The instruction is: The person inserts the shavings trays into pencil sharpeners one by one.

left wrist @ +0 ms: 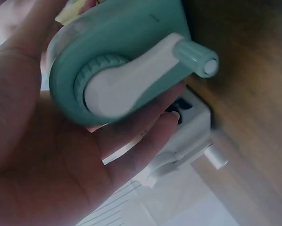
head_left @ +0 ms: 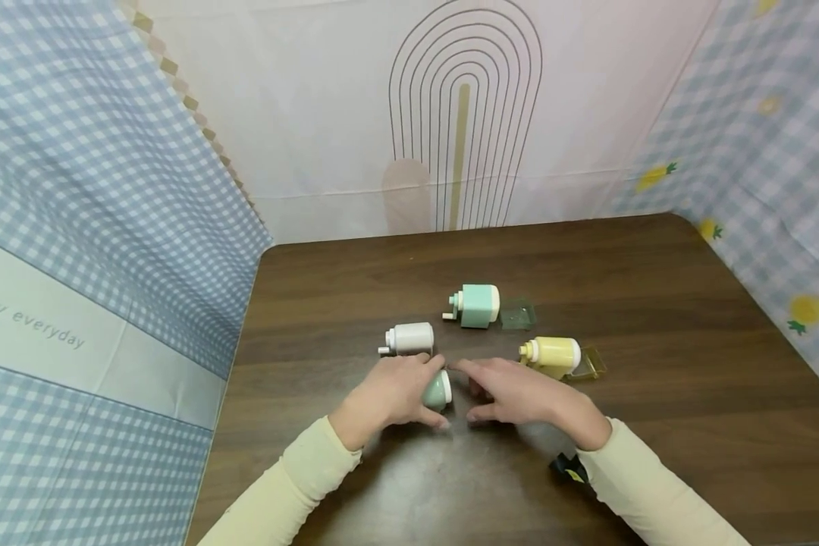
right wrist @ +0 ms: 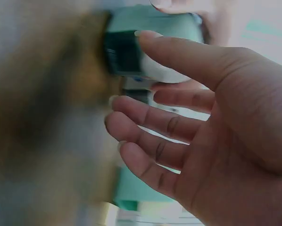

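A dark green hand-crank pencil sharpener [head_left: 438, 391] stands on the table, partly covered by my left hand [head_left: 394, 388]. In the left wrist view, the thumb and fingers grip the sides of that sharpener, with its white crank [left wrist: 131, 82] and green knob facing the palm. My right hand [head_left: 519, 390] is just to the right of it, palm turned toward the sharpener, fingers loosely bent. Nothing lies in the right palm in the right wrist view, where the thumb overlaps the sharpener's dark drawer end [right wrist: 124, 52]. A white sharpener [head_left: 412, 337] stands right behind the left hand.
At the back is a mint sharpener [head_left: 476, 306] with its clear drawer [head_left: 517, 314] pulled out. A yellow sharpener [head_left: 554, 353] with its drawer [head_left: 591, 364] out stands beyond the right hand. A small black object [head_left: 570, 468] lies by the right sleeve.
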Tool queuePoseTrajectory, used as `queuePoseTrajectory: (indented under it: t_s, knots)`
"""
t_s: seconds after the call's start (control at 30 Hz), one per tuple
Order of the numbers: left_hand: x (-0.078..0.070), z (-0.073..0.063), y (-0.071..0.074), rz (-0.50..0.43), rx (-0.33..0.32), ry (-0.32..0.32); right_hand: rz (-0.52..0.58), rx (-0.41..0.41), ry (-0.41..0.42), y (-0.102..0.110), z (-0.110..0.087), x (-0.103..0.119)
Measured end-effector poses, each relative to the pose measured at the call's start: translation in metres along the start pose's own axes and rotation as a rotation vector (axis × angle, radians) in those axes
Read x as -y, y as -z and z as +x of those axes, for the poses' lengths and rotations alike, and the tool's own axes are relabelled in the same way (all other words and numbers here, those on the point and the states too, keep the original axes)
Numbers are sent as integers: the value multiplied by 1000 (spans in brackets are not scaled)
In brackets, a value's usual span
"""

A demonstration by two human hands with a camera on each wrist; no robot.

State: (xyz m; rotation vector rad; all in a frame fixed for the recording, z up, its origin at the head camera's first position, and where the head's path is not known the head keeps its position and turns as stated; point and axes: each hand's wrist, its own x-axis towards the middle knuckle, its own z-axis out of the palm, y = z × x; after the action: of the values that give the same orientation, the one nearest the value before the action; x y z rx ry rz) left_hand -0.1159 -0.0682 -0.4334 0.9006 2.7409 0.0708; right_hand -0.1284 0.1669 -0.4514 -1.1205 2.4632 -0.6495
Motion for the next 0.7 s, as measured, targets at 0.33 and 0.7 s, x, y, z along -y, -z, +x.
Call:
queuePoseTrajectory:
  t_s: [0.33,0.7]
  knots:
    - [3,4,44,-140,-165,3,-131,-201,7,54,-18,7]
    - [20,32,70,-93,-494,-2,-308,-490,55,79,-16,-4]
